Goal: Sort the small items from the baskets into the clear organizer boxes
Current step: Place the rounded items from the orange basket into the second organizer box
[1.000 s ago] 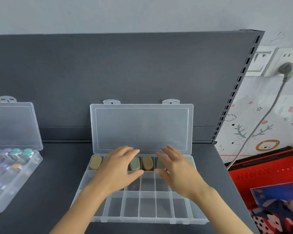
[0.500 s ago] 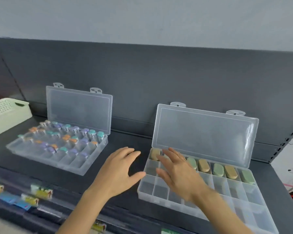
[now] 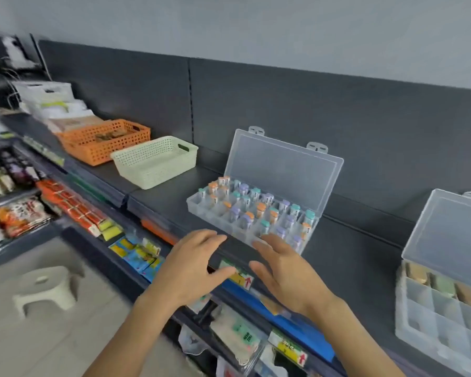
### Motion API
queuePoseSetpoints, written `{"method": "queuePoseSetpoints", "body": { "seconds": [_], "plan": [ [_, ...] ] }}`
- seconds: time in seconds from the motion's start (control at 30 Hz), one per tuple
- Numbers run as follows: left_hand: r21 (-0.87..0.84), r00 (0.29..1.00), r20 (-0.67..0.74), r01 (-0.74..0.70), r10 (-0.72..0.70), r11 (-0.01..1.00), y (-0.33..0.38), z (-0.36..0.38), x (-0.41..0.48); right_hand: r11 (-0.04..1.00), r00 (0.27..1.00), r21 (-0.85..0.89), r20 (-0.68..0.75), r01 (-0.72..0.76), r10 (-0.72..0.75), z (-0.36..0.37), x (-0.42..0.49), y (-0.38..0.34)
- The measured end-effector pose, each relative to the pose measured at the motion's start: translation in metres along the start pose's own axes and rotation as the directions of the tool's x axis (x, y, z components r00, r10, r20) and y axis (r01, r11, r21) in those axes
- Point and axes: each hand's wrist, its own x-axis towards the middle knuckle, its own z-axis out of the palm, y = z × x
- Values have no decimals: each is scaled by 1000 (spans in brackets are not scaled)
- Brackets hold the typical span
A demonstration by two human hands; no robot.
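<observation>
Grey shelf (image 3: 169,202), front edge: an empty left hand (image 3: 193,270) and right hand (image 3: 286,273) hover palm-down, fingers spread wide, just in front of the clear organizer box (image 3: 215,220). That box lies with its long axis along the shelf, its lid (image 3: 283,175) standing open at the back and capped vials (image 3: 261,206) upright inside. Well to its right sits a second organizer box (image 3: 430,322), also open, holding oval pieces (image 3: 416,273). Left of the vial box and farther back: a pale green basket (image 3: 158,161), then an orange basket (image 3: 104,141).
</observation>
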Motion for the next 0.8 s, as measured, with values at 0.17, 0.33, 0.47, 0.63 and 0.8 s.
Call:
{"method": "queuePoseSetpoints", "body": {
  "seconds": [0.17,0.33,0.47,0.63,0.8],
  "plan": [
    [18,991,-60,123,-122,992,-67,-28,-25,992,992,30,32,119,-120,27,62,-53],
    [32,974,-96,211,-207,977,-123,-45,-33,976,976,43,41,211,-213,52,120,-92],
    [49,963,-88,261,-256,964,-168,-54,-22,965,966,62,19,255,-257,71,172,-115],
    [103,951,-95,303,-293,948,-236,-67,14,951,957,108,-23,289,-288,92,257,-132],
    [129,940,-83,339,-331,932,-309,-87,56,944,949,105,-55,314,-310,100,347,-151]
  ]
}}
